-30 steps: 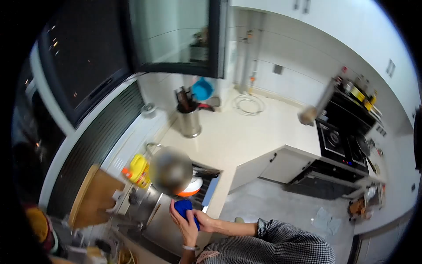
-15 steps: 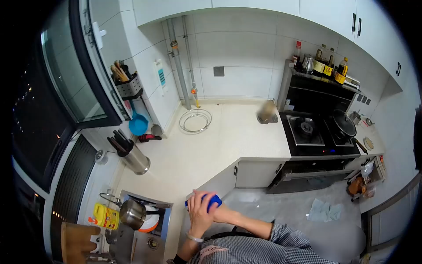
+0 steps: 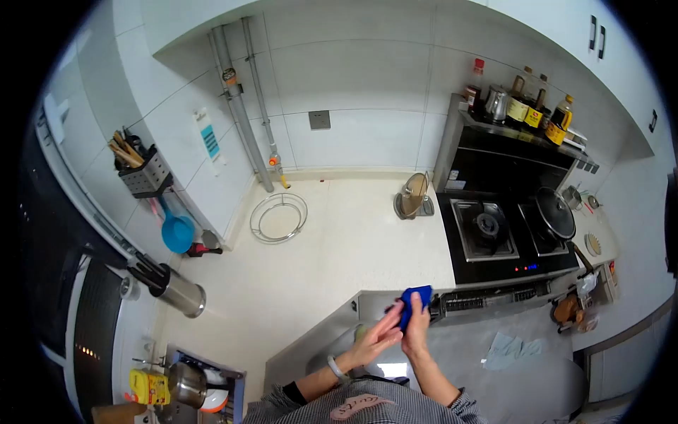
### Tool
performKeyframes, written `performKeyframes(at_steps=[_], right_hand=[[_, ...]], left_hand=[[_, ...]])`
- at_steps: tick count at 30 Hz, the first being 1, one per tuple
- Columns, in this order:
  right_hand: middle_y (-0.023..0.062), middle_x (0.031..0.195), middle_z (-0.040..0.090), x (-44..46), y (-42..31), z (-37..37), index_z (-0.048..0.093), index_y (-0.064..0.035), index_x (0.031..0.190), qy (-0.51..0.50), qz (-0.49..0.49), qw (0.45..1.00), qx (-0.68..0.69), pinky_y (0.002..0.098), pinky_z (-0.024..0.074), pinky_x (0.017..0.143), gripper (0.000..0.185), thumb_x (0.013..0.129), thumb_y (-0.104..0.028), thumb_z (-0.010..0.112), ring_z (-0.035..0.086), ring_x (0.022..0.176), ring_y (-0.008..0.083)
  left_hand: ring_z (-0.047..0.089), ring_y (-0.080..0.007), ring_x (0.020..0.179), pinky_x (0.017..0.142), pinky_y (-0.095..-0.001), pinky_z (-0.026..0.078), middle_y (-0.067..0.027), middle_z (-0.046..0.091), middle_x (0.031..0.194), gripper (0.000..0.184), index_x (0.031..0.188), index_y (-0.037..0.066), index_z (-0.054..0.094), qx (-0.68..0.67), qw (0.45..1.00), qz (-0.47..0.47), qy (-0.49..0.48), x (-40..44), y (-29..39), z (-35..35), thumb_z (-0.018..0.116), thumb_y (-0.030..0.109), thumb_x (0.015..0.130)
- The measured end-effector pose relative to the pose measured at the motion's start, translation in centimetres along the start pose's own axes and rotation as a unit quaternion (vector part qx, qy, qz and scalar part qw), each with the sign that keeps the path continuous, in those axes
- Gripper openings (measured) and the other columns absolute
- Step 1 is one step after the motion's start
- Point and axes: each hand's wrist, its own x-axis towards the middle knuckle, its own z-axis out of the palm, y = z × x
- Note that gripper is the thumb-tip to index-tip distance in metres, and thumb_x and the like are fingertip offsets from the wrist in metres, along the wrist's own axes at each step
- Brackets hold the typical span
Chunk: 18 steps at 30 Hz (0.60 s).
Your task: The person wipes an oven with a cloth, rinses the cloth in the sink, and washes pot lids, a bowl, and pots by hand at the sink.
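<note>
A bunched blue cloth [image 3: 417, 297] is held by my right hand [image 3: 415, 328], its thumb pressed on top. The cloth is above the floor, just in front of the counter's front edge. My left hand [image 3: 378, 340], with a pale bracelet at the wrist, has its fingers stretched out flat and angled toward the cloth. Its fingertips reach the left side of the cloth; whether they press on it I cannot tell.
Ahead is the cream counter [image 3: 339, 247] with a wire ring rack [image 3: 279, 218] and a lid on a stand [image 3: 413, 194]. At right are the gas hob [image 3: 487, 230] and a lidded pan [image 3: 554, 213]. A knife block [image 3: 180, 291] and sink pot [image 3: 187, 385] are left.
My view has turned and shifted to the right. Both hands moved right with the blue cloth, from near the sink side toward the hob, and the left hand's fingers now lie straighter.
</note>
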Motion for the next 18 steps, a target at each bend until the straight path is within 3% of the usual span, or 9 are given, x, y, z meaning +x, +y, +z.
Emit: performKeyframes(at_steps=[2,4,8,9,10,11,13,14,18], right_hand=[[0.0064,0.086,0.06,5.4,-0.7,-1.0,0.052,-0.0076,0.107,0.062,-0.067,0.994,-0.054,0.0322,0.0529,0.061,0.036,0.093,-0.041,0.055,0.063,0.071,0.0195],[0.0037,0.09,0.058,9.6,-2.9,-0.6,0.049,-0.0065,0.116,0.083,-0.053,0.99,-0.099,0.03,0.0511,0.062,0.036,0.094,-0.034,0.055,0.061,0.074,0.0168],[0.0056,0.105,0.055,20.9,0.3,-3.8,0.044,-0.0053,0.13,0.029,-0.062,0.964,-0.255,0.0258,0.0485,0.074,0.048,0.094,-0.034,0.056,0.058,0.086,0.0146],[0.0118,0.122,0.047,22.9,1.4,-3.7,0.041,-0.0099,0.136,0.022,-0.124,0.863,-0.49,0.0387,0.0372,0.089,0.054,0.092,-0.038,0.056,0.048,0.107,0.0243],[0.018,0.139,0.039,24.9,2.5,-3.9,0.038,-0.0145,0.141,0.014,-0.184,0.701,-0.689,0.0516,0.0259,0.104,0.061,0.089,-0.042,0.056,0.037,0.128,0.034],[0.0184,0.144,0.033,27.0,3.4,-4.3,0.038,-0.0166,0.141,-0.067,-0.177,0.668,-0.72,0.0563,0.0214,0.103,0.062,0.089,-0.044,0.056,0.032,0.131,0.0372],[0.0171,0.152,0.022,30.5,6.9,-7.4,0.037,-0.0179,0.143,-0.204,-0.099,0.587,-0.777,0.0607,0.0181,0.103,0.061,0.089,-0.042,0.053,0.023,0.137,0.0388],[0.0177,0.152,0.021,31.0,8.2,-8.0,0.035,-0.0164,0.144,-0.211,-0.114,0.619,-0.748,0.0588,0.0189,0.103,0.064,0.088,-0.041,0.054,0.022,0.138,0.0386],[0.0178,0.152,0.021,31.1,7.6,-7.1,0.031,-0.0149,0.145,-0.221,-0.118,0.58,-0.775,0.0556,0.0183,0.103,0.073,0.082,-0.033,0.063,0.021,0.139,0.0378]], left_hand=[[0.037,-0.0223,0.133,0.11,-0.0358,0.03,-0.0126,0.039,0.144,0.04,0.135,-0.001,0.043,0.092,0.992,-0.067,-0.058,3.8,-1.6,-5.5,0.046,0.01,0.096],[0.048,-0.0204,0.124,0.104,-0.0345,0.039,-0.0124,0.051,0.134,0.034,0.126,0.0,0.053,0.079,0.989,-0.094,0.089,7.9,-1.4,-12.1,0.051,0.013,0.094],[0.058,-0.013,0.099,0.086,-0.0274,0.047,-0.0054,0.062,0.109,0.033,0.118,0.002,0.056,-0.042,0.934,0.043,0.353,15.3,-4.3,-32.8,0.057,0.014,0.087],[0.059,-0.0106,0.094,0.081,-0.0245,0.048,-0.0035,0.062,0.107,0.034,0.12,0.004,0.055,-0.049,0.912,0.065,0.402,16.7,-5.2,-38.1,0.058,0.017,0.088],[0.06,-0.0096,0.087,0.075,-0.0226,0.049,-0.0017,0.063,0.103,0.03,0.117,0.005,0.058,-0.097,0.887,0.024,0.45,18.8,-5.4,-43.8,0.058,0.02,0.09],[0.058,-0.008,0.078,0.069,-0.0213,0.047,0.0006,0.064,0.094,0.025,0.109,0.008,0.062,-0.14,0.848,0.067,0.507,20.3,-5.9,-48.4,0.059,0.024,0.09],[0.055,-0.0061,0.069,0.059,-0.0202,0.043,0.0034,0.063,0.085,0.024,0.102,0.011,0.064,-0.151,0.796,0.018,0.586,22.6,-5.6,-55.7,0.06,0.031,0.09],[0.055,-0.0061,0.069,0.059,-0.0202,0.043,0.0034,0.063,0.085,0.024,0.102,0.011,0.064,-0.156,0.791,0.018,0.591,23.4,-6.3,-58.9,0.06,0.031,0.09],[0.051,-0.005,0.068,0.058,-0.0206,0.038,0.0076,0.058,0.078,0.033,0.099,0.016,0.065,-0.207,0.774,0.006,0.598,25.9,-6.4,-66.3,0.063,0.046,0.085]])
